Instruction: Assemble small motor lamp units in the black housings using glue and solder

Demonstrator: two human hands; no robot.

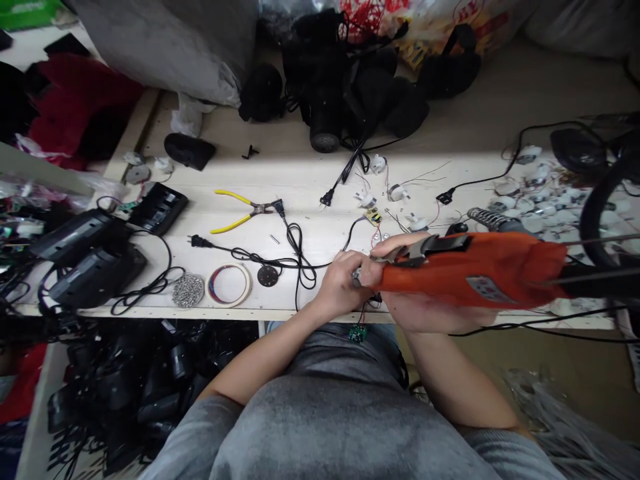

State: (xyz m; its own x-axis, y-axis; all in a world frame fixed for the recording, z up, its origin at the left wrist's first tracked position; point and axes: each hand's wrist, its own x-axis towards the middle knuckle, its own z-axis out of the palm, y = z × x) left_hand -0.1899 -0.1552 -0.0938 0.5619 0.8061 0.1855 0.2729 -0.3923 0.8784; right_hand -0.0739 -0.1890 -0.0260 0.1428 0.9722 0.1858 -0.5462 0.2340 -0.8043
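Cluttered wooden workbench (310, 233). Right hand (425, 293), at four o'clock from the yellow pliers (240, 210), clenched around an orange tool (475, 270); left hand (345, 283) pinches, apparently, a small part at its tip, forearms converging.

A pale wooden counter (310, 227) is seen. Yellow pliers (240, 211), a roll of tape (229, 285), black cords (280, 257), small white motors (530, 193) and black boxes (90, 257) are spread on it.

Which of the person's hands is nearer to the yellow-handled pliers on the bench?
Left. The left hand lies just right of the yellow-handled pliers, nearer the bench edge; the right hand, gripping the orange tool, is farther right.
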